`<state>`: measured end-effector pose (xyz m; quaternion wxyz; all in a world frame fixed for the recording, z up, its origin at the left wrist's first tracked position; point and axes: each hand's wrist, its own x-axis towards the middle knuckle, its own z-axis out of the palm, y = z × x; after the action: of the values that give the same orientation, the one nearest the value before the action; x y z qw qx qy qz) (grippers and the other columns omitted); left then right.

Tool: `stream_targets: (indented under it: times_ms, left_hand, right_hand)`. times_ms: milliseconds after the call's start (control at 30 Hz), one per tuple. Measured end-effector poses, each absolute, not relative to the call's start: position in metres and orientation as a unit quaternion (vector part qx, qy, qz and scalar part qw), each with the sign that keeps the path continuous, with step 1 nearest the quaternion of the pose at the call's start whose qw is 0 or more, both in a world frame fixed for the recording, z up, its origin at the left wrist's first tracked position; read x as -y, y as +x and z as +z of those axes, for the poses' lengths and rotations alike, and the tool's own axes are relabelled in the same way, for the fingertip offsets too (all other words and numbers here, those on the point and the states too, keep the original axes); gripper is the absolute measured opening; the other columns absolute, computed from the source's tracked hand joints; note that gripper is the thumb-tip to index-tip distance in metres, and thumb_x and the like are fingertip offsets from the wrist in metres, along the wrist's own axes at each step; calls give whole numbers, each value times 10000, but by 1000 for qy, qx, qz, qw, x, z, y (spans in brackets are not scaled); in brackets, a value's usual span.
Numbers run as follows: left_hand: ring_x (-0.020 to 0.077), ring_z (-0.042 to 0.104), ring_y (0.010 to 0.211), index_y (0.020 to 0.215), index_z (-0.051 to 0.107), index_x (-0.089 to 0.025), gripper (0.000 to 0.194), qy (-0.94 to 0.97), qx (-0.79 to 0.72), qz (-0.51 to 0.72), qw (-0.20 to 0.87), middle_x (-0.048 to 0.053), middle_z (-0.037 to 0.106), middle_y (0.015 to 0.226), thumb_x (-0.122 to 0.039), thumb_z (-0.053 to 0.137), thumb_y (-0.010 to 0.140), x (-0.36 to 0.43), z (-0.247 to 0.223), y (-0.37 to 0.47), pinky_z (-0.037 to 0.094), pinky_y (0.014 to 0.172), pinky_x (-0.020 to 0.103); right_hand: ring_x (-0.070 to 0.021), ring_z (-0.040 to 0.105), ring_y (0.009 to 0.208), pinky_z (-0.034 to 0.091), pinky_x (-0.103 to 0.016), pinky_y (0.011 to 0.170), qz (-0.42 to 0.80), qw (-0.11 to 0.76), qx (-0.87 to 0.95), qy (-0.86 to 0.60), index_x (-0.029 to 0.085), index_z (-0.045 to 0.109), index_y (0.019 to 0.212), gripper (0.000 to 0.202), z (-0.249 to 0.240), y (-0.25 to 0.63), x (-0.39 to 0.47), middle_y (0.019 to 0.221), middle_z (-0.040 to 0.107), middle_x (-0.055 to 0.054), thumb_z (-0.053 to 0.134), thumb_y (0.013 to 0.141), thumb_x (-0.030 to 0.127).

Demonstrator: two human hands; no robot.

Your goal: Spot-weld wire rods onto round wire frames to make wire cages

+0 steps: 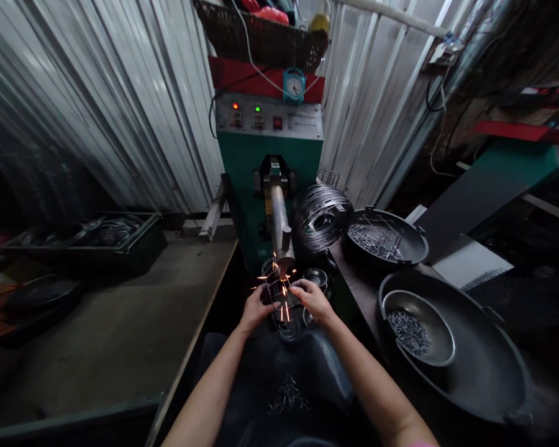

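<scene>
Sparks fly beneath the round metal arm (279, 217) of a green spot welder (237, 164). My left hand (255, 308) is closed on the left side of a small wire frame (276, 299) below the arm's tip. From the right, my right hand (313, 299) reaches in with thumb and fingers pinched at the frame's edge, close to the sparks. Whether its fingertips hold the frame or a separate short wire is too small to tell. Short cut wire pieces (289, 395) lie in a heap on the dark apron (246, 391) over my lap.
Right of the welder stand a wire coil (322, 217) and a pan (414, 239) with wire pieces. Nearer, a large pan (484, 366) holds a metal bowl (447, 332) of short pieces. A green bin (130, 251) of metal parts stands on the left floor.
</scene>
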<state>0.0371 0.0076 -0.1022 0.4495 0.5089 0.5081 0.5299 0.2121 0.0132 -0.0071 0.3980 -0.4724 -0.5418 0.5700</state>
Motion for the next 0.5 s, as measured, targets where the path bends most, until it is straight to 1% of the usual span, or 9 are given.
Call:
stream_targets:
  times_ms: [100,233,400,500]
  left_hand:
    - [246,597,943,1068,557,-154,645,507,-523,530,433,88,641,981,-363,788,503,-6,-108,36,456,861,397]
    - [250,593,952,1067,555,-149,652,501,-539,525,428,87,641,975,-381,785,502,-4,-108,35,456,857,389]
    - [239,609,894,1049,547,-135,629,480,-545,520,449,78,650,940,-385,775,518,-7,-95,38,467,829,375]
    - [240,609,895,1004,574,-143,587,473,-557,519,444,67,656,922,-375,781,506,-10,-91,38,459,840,376]
  right_hand:
    - [-103,478,600,365,-221,551,587,382,538,-469,162,614,757,244,-9,220,-5,660,560,21,642,631,369]
    - [-96,470,560,364,-221,533,600,335,556,-468,157,616,723,240,-12,229,7,607,543,30,667,621,367]
    - [-102,494,596,386,-230,574,594,379,538,-462,163,610,716,225,-6,220,1,644,561,29,673,612,352]
    - [-107,486,597,373,-228,558,594,390,532,-460,162,608,712,238,-3,213,-8,634,554,29,673,605,364]
